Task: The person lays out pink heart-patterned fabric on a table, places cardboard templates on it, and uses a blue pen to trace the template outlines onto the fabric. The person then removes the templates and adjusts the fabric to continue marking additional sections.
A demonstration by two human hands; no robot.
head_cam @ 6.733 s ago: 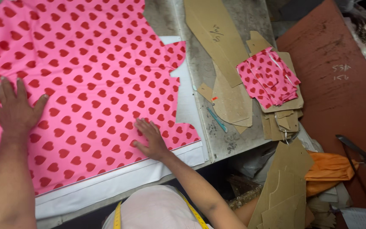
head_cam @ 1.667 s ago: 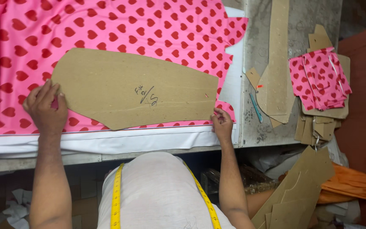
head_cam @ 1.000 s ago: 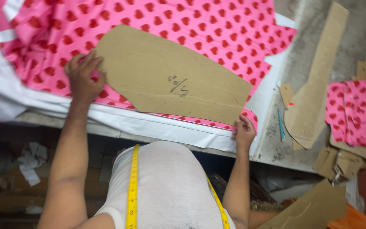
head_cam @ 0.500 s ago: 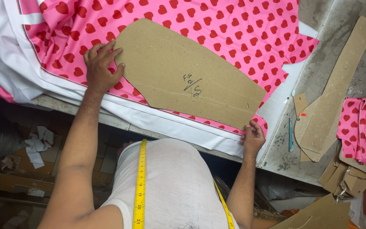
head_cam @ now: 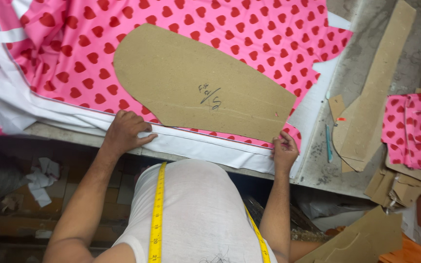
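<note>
A large brown cardboard pattern piece [head_cam: 196, 83] lies flat on pink fabric printed with red hearts [head_cam: 230, 24], which is spread over white cloth [head_cam: 205, 148] on the table. My left hand [head_cam: 124, 132] rests at the near edge of the fabric, just below the pattern's lower left curve, with fingers pressing on the white and pink layers. At the pattern's lower right corner my right hand [head_cam: 284, 150] pinches the edge of the pink fabric. A yellow measuring tape [head_cam: 157, 214] hangs round my neck.
A long cardboard strip [head_cam: 373, 87] and smaller cardboard pieces [head_cam: 395, 187] lie on the grey table [head_cam: 361, 29] to the right. A stack of cut pink heart fabric [head_cam: 415, 129] sits on them. A blue pen [head_cam: 327, 143] lies near the white cloth's edge. Scraps litter the floor [head_cam: 40, 180].
My left hand came off the pattern's left end and dropped to the fabric's near edge. The right hand has stayed at the lower right corner. The view shifted.
</note>
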